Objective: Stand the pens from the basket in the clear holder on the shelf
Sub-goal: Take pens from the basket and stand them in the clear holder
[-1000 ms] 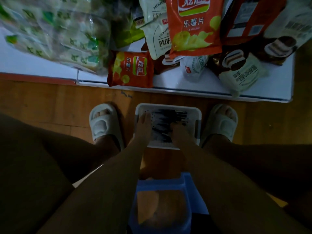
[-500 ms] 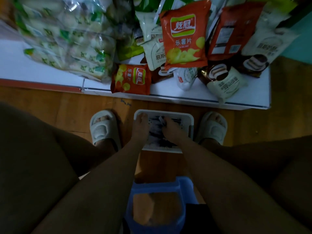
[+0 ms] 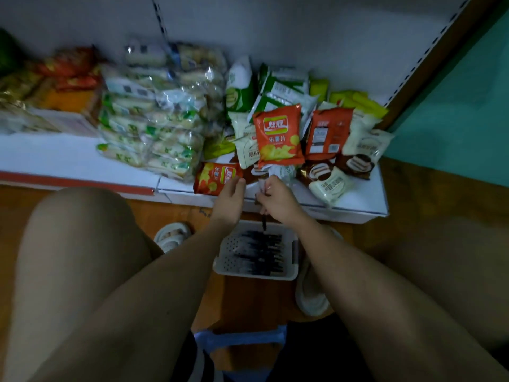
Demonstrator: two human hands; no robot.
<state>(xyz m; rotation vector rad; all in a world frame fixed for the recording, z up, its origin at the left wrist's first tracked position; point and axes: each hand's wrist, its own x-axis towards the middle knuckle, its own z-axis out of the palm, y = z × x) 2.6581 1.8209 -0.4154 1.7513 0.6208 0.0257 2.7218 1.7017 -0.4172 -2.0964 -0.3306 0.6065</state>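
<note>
A white perforated basket (image 3: 225,259) sits on the wooden floor between my feet, with several dark pens (image 3: 261,250) lying in it. My right hand (image 3: 278,198) is raised above the basket at the shelf's front edge and grips a dark pen (image 3: 264,220) that hangs down from the fist. Just to its left, my left hand (image 3: 230,198) hovers with relaxed, slightly bent fingers and holds nothing. No clear holder can be made out among the snack bags.
The low white shelf (image 3: 68,161) carries piled snack packets: an orange chip bag (image 3: 278,135), a smaller one (image 3: 214,179), and clear-wrapped packs (image 3: 159,128). My white slippers (image 3: 172,235) flank the basket. A blue stool (image 3: 239,340) is under me.
Both hands have lifted out of the basket toward the shelf edge, the right one bringing a pen up. The view has tilted up and shows more of the shelf.
</note>
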